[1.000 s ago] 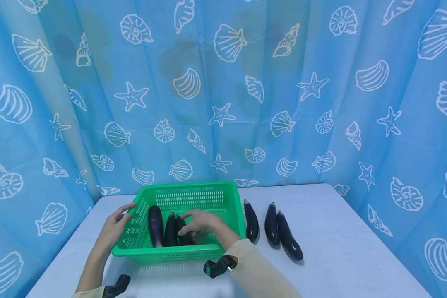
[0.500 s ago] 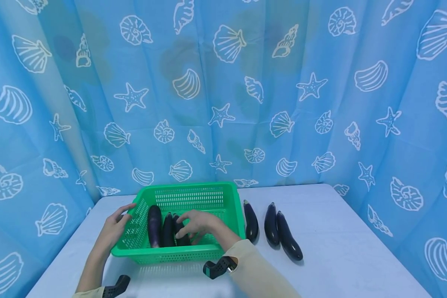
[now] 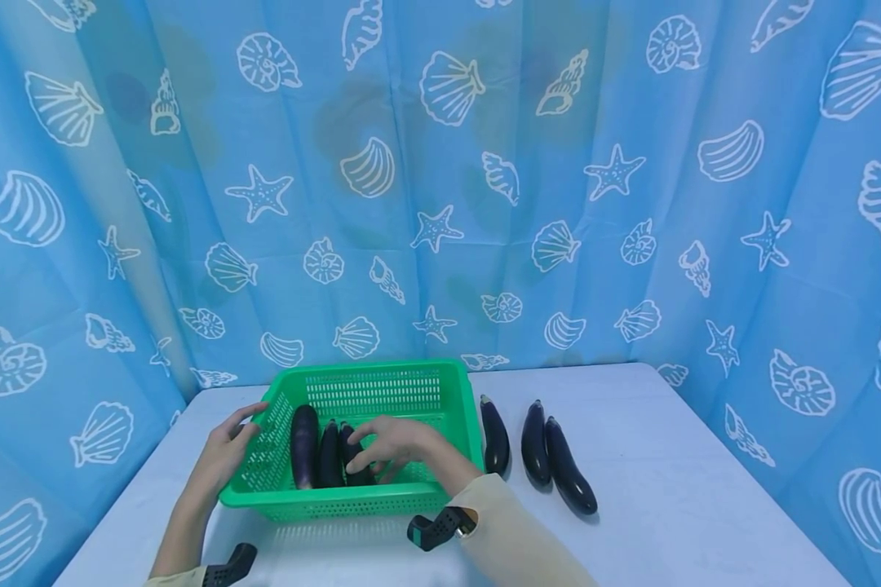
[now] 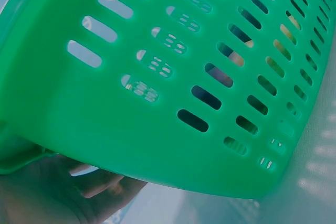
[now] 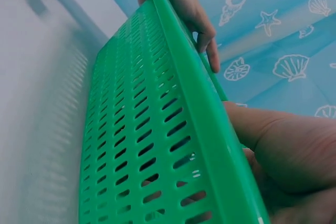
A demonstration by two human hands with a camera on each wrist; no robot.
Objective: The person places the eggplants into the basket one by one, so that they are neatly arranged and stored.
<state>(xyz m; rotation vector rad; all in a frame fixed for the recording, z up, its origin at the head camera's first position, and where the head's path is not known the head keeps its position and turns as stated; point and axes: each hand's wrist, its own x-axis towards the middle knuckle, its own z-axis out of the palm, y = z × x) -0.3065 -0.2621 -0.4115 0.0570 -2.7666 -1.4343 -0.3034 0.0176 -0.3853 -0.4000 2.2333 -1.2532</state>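
My left hand holds the left rim of a green plastic basket. Its fingers show past the rim in the left wrist view, partly hidden by the basket wall. Inside the basket, three dark purple eggplants lie side by side: a thicker one on the left, a slimmer middle eggplant and a right-hand eggplant. My right hand reaches over the front rim and grips the right-hand eggplant, thumb and fingers bent over it. In the right wrist view the basket wall hides that eggplant.
Three more glossy eggplants lie on the white table right of the basket: one close to its wall, then a pair, left and right. A blue shell-print curtain hangs behind and along both sides.
My right hand has moved slightly left with the right-hand eggplant, and the middle eggplant has shifted left too. My left hand and the basket have stayed in place.
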